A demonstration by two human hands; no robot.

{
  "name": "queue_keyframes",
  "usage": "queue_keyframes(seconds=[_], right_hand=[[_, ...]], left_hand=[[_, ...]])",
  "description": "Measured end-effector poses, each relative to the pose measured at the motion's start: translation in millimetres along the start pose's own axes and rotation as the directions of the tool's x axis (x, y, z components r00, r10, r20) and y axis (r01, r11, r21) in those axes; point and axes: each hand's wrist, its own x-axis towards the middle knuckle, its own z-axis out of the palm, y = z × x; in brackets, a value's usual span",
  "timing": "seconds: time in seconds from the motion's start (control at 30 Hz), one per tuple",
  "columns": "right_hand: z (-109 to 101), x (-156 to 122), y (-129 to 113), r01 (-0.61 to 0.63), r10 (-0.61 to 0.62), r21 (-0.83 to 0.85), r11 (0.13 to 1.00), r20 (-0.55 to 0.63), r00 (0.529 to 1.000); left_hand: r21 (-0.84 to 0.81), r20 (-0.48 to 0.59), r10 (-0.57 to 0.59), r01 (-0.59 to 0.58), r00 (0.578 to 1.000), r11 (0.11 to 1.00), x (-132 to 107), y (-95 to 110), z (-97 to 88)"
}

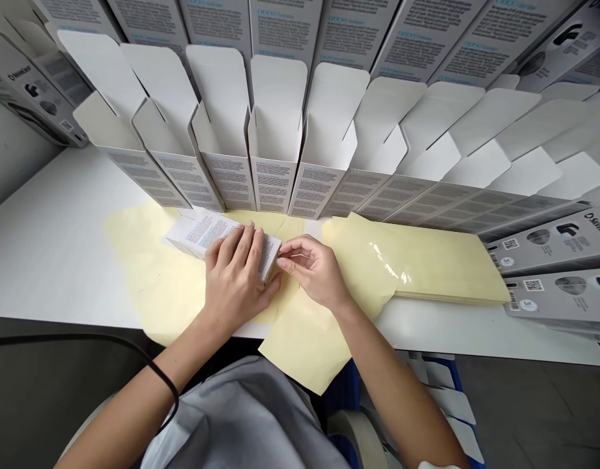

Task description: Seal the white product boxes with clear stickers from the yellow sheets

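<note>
My left hand (pixel 236 277) lies over a flat white printed carton (pixel 206 233), its fingers wrapped across the carton's near end. That end is tilted up slightly, and the fingers hide part of the small printed text. My right hand (pixel 312 270) is next to it, with its fingertips at the carton's right end. Whether those fingers grip the carton is hard to tell. Beneath both hands lie pale yellow glossy sheets (pixel 156 270), overlapping one another.
Open white cartons (pixel 275 111) stand in a tight row along the back of the white table (pixel 55 247). Grey SilverCrest boxes (pixel 548 264) are stacked at the right. A black cable (pixel 109 339) crosses near my left forearm. A blue crate (pixel 449 371) sits below right.
</note>
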Motion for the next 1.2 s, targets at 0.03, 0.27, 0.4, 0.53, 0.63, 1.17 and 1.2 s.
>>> queue_keyframes(seconds=[0.03,0.27,0.4,0.53,0.63,1.17,1.2], right_hand=[[-0.4,0.4,-0.3,-0.028,0.027,0.004,1.000,0.006,1.000],[-2.3,2.8,-4.7,0.037,-0.037,0.029,0.999,0.014,0.999],[-2.6,-0.2,-13.5,0.000,0.000,0.006,1.000,0.043,0.999],[-1.2,-1.6,-27.3,-0.072,0.070,0.035,0.997,0.060,0.996],[2.7,-2.5,-36.5,-0.086,0.084,0.126,0.988,0.022,0.996],[17.8,-16.7,-36.5,0.037,-0.029,0.168,0.985,-0.051,0.998],[18.7,-16.3,-36.1,0.067,-0.054,0.169,0.983,-0.083,0.995]], left_hand=[[0.011,0.084,0.006,-0.007,0.996,1.000,4.7,-2.6,-7.3],[-0.150,0.468,0.287,-0.245,0.836,0.958,50.0,-35.4,-29.0],[-0.263,0.417,0.339,-0.245,0.843,0.933,58.5,-40.9,-29.7],[-0.325,0.293,0.390,-0.292,0.873,0.899,58.0,-38.1,-37.1],[-0.349,0.222,0.405,-0.316,0.887,0.883,57.5,-36.5,-40.3],[-0.185,0.109,0.519,-0.495,0.848,0.849,60.6,-25.4,-51.1],[-0.175,0.103,0.520,-0.500,0.848,0.848,60.4,-24.0,-51.4]])
